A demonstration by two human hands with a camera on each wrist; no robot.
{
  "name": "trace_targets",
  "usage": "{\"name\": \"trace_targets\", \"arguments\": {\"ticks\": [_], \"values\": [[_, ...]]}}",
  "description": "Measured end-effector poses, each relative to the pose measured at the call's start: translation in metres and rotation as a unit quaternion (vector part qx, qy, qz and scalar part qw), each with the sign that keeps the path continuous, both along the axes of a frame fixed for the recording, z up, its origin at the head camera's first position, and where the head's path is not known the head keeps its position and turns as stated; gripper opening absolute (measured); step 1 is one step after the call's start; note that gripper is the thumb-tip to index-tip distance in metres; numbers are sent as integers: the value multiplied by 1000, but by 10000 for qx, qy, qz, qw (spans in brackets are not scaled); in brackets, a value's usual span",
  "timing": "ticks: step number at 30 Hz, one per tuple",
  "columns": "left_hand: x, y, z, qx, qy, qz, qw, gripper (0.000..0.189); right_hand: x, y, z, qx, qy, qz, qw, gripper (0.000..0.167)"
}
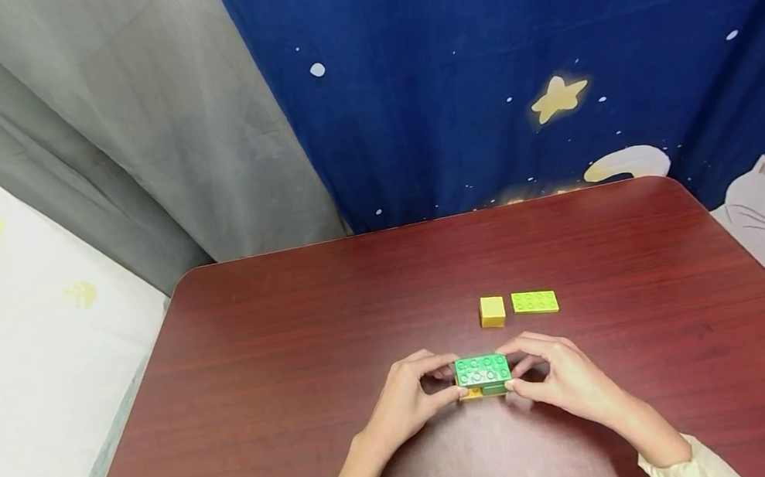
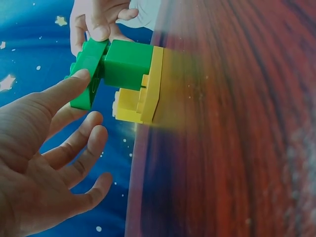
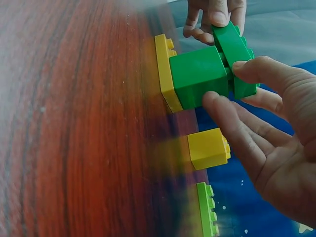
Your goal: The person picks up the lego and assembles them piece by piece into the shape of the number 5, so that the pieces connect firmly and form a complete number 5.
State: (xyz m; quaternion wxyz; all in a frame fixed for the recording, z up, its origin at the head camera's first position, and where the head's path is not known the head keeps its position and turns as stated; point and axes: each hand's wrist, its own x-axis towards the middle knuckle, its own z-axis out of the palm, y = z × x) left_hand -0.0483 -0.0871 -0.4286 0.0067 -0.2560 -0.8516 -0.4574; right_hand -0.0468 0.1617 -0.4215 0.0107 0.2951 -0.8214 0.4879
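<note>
Green eight-stud brick (image 1: pixel 483 370) held two-handed, lower centre of the head view.
Left hand (image 1: pixel 404 395) and right hand (image 1: pixel 568 376) pinch opposite ends, presumably keeping it aligned over the green block (image 2: pixel 129 64) on the yellow plate (image 2: pixel 156 74); the yellow block (image 1: pixel 492 311) and lime eight-stud plate (image 1: pixel 535 302), higher in frame, obstruct neither.

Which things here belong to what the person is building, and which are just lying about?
In the job:
upper green brick, pinched by left hand and right hand
green block beneath
yellow base plate underneath

Lying apart, untouched, possibly for later:
yellow cube
lime plate
</note>
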Motion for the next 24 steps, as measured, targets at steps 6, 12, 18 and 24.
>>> {"name": "trace_targets", "arguments": {"ticks": [6,12,18,24], "values": [[2,-1,3,-172,150,4,9997,31,0,0,-3,-53,-484,100,9988,33],[4,-1,1,-308,227,34,9993,31,0,2,-6,-34,-343,43,9994,33],[5,0,-2,-213,220,67,9995,31,-1,2,-9,-107,-185,86,9997,35],[4,0,-3,-122,199,24,9997,32,-3,4,-10,-120,-224,155,9996,32]]}}
